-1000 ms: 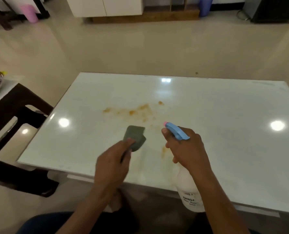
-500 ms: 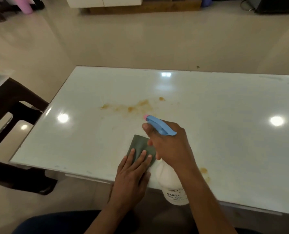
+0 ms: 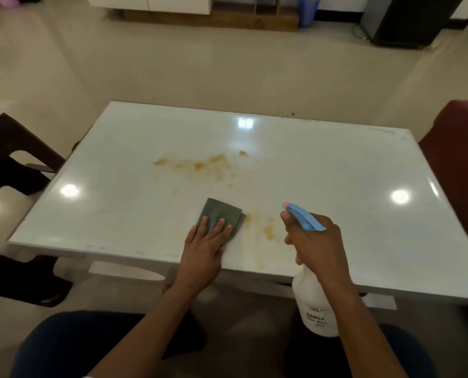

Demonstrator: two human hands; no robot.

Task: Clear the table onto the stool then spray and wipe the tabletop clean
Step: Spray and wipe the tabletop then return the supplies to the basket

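1. The white table [image 3: 323,165] fills the middle of the view, its glossy top bare from the centre out to three o'clock and up to the far edge at twelve, so there is plenty of open room on that side.
2. A dark chair [image 3: 6,156] stands just off the table's nine o'clock edge, and a maroon chair [image 3: 456,159] sits close against the three o'clock edge.
3. Orange-brown stains [image 3: 200,165] smear across the tabletop's centre towards eleven o'clock; a second stain patch [image 3: 265,230] runs down to the near edge at six, between the two hands.
4. The white spray bottle [image 3: 316,304] hangs beyond the near edge at five o'clock, its body below table level and its blue trigger head [image 3: 305,218] over the surface, nozzle aimed towards ten o'clock.
5. The right hand [image 3: 314,244] grips the bottle's neck, fingers curled round it, one finger at the trigger.
6. The left hand [image 3: 202,252] lies flat with its fingers straight, pressing down at six o'clock, right by the near edge.
7. The folded green cloth [image 3: 219,216] rests on the tabletop under those fingertips, just left of the near stain patch.
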